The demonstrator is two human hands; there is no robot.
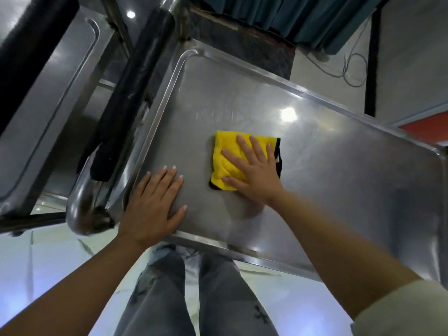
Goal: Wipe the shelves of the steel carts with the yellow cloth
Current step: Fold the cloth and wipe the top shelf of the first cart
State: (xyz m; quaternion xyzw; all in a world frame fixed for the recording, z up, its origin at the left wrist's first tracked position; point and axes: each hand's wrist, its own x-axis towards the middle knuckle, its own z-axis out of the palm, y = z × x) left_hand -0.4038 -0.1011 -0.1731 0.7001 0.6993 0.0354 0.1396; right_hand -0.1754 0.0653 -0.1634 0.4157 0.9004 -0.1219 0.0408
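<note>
top shelf wipe: in progress

the right hand (254, 175) lies flat with fingers spread, pressing the folded yellow cloth (228, 161) onto the middle of the top shelf (339, 178); nothing is gripped. the left hand (155, 202) rests flat and empty on the shelf's near left corner, apparently steadying the cart. judged progress: early. no clear wiped track shows. a second cart (55, 93) stands to the left, with no cloth on it.
</note>
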